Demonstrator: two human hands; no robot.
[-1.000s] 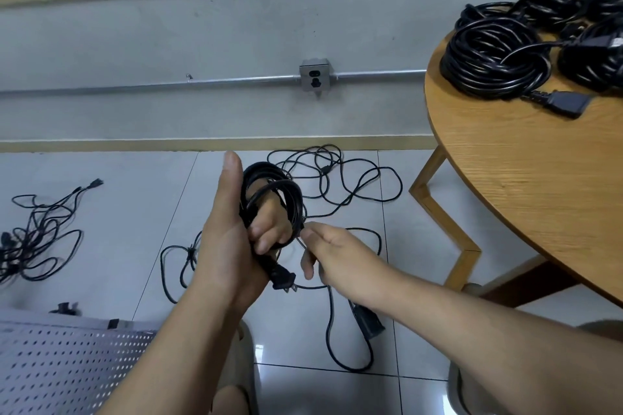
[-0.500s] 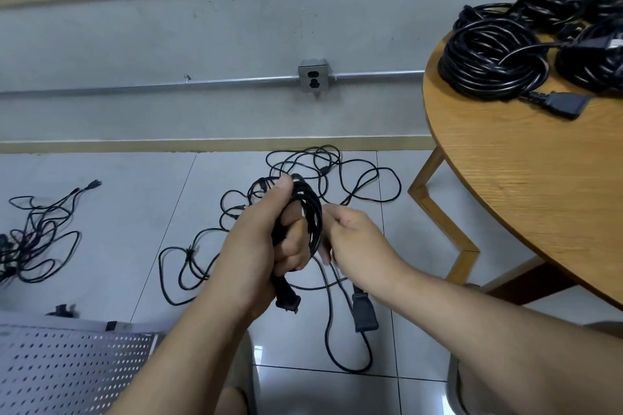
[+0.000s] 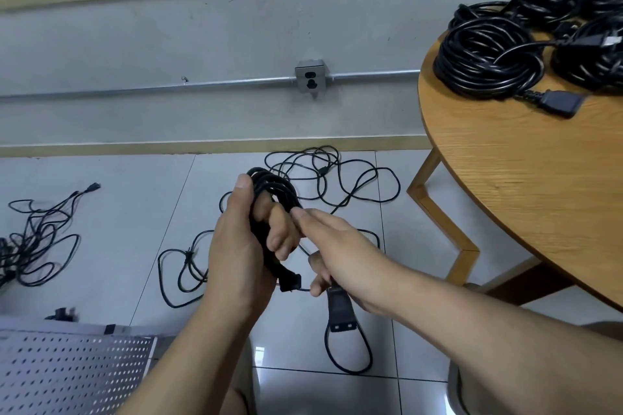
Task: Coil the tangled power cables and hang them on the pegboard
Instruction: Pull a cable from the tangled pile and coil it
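My left hand (image 3: pixel 241 246) grips a small coil of black power cable (image 3: pixel 274 187), its plug (image 3: pixel 290 281) sticking out below the palm. My right hand (image 3: pixel 332 248) holds the loose tail of the same cable just right of the coil, with the socket end (image 3: pixel 340 313) hanging under it and a loop dangling lower. A grey perforated pegboard (image 3: pixel 74 374) lies at the bottom left. Loose tangled cable (image 3: pixel 337 178) is spread on the tiled floor behind my hands.
A round wooden table (image 3: pixel 526 185) at right carries several coiled black cables (image 3: pixel 485 57). Another tangle of cable (image 3: pixel 37 239) lies on the floor at far left. A metal wall outlet (image 3: pixel 312 77) on a conduit sits ahead.
My left hand turned the coil and closed its thumb over the top. My right hand slid along the tail from beside the coil to lower, near the socket end.
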